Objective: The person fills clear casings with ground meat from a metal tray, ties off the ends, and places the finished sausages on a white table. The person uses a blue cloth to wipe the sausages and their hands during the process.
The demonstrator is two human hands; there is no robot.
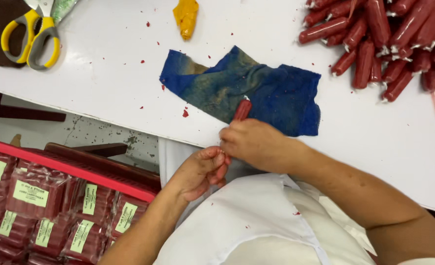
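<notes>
Head view: you stand at the edge of a white table (pixel 104 83), both hands meeting just over its near rim. Far off to the upper right of your right hand lies a heap of red sausages (pixel 389 44), their ends clipped, which reads as stock for this work; below and left of your left hand, a red crate (pixel 55 164) holds labelled packs of sausages (pixel 36 216), so packing appears well under way. Directly beyond your knuckles sits a stained blue cloth (pixel 256 91). Your right hand (pixel 259 145) is closed over one red sausage (pixel 242 109), its tip poking out above the cloth. Your left hand (pixel 200 169) is curled, fingertips pinching at the sausage's near end. Yellow-handled scissors (pixel 31 37) rest far to the upper left.
</notes>
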